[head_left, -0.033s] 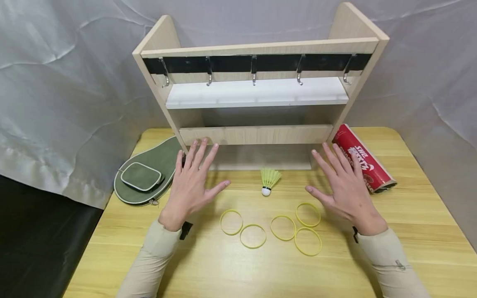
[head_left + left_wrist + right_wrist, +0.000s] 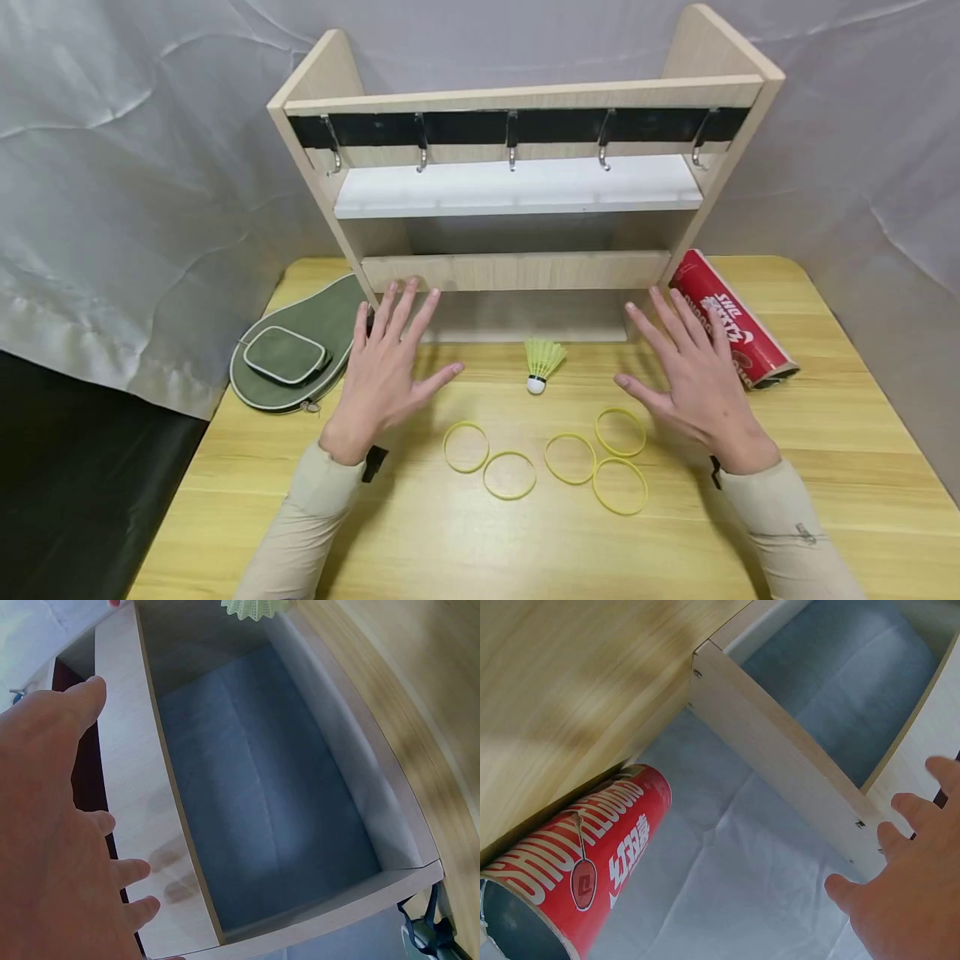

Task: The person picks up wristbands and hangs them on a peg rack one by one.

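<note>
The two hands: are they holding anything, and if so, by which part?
Nothing is held: the left hand and right hand are both spread, empty, with the shuttlecock lying on the table between them.

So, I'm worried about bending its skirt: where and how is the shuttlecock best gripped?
Pinch the shuttlecock by its compact white base, probably from the near side and above: that rounded end points away from the rack, the flared yellow skirt toward it.

From where I stand, the wood-grain table carries a wooden rack; left of it lies a green racket case, right a red tube, in front a yellow shuttlecock, farther out five yellow rings.
</note>
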A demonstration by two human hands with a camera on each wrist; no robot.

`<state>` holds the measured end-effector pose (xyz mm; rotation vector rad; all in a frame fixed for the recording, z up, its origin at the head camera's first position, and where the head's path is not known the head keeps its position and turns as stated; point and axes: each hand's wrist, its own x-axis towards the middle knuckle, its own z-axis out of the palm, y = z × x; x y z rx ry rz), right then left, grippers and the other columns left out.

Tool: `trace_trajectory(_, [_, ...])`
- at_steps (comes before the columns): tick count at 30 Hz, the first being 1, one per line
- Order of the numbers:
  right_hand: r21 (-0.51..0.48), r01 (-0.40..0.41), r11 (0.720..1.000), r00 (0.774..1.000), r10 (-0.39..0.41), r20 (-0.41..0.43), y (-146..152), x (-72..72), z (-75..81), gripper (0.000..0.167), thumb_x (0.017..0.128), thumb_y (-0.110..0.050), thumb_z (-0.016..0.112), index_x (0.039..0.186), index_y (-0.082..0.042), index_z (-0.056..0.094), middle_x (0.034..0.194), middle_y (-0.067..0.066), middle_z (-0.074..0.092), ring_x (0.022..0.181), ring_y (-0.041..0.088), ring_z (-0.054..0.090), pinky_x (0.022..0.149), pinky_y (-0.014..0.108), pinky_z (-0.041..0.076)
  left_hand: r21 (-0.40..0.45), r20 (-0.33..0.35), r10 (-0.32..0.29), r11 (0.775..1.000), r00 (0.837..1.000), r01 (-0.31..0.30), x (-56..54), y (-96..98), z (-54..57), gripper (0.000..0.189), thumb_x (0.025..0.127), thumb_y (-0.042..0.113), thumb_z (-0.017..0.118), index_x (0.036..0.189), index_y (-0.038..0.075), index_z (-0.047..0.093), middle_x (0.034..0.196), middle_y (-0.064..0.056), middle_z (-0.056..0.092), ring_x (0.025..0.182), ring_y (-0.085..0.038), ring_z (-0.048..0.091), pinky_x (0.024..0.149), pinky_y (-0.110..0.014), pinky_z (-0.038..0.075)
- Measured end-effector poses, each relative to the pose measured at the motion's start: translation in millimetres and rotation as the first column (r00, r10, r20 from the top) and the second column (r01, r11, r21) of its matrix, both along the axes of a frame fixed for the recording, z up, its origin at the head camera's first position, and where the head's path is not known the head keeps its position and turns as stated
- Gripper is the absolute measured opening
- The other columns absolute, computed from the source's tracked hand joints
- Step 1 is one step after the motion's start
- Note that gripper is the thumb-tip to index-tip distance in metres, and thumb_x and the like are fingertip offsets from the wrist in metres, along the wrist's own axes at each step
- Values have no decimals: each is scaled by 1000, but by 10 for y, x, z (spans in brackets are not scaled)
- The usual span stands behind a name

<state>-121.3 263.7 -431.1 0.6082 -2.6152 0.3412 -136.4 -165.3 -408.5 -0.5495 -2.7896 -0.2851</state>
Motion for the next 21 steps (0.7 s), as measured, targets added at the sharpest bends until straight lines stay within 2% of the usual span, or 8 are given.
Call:
trace_trajectory(6, [-8, -2, 1000, 1000, 2, 4, 0, 20, 7, 97, 101, -89, 24, 173, -25, 34, 181, 14, 27, 171, 37, 17, 141, 66, 1, -1, 5, 5, 1000, 1000, -5, 19, 3, 2, 104, 97, 74, 61, 178, 33, 10, 186, -4, 6, 174, -30, 3, 141, -67, 3])
trace_trajectory(12, [-10, 29, 1000, 999, -29, 25, 27, 8, 36, 100, 100, -90, 24, 175, -25, 27, 183, 12, 23, 171, 37, 15, 139, 70, 3, -8, 23, 12, 1000, 1000, -12, 26, -9, 0, 103, 97, 74, 60, 178, 31, 11, 186, -5, 7, 174, -31, 3, 140, -68, 4])
trace_trajectory(17, [-20, 45, 999, 998, -44, 47, 74, 30, 70, 97, 101, -88, 32, 176, -26, 25, 184, 11, 20, 172, 34, 12, 140, 68, 1, -17, -27, 16, 1000, 999, -16, 9, -48, 59, 105, 95, 73, 64, 177, 30, 15, 186, -6, 10, 173, -34, 9, 139, -70, 7])
trace_trajectory(21, [-17, 46, 999, 998, -45, 40, 112, 23, 98, 97, 101, -88, 31, 175, -25, 26, 184, 10, 20, 172, 35, 14, 141, 66, 0, -2, -45, 34, 999, 998, -34, -5, -110, 125, 104, 95, 72, 63, 177, 30, 15, 186, -6, 11, 173, -35, 10, 138, -72, 8])
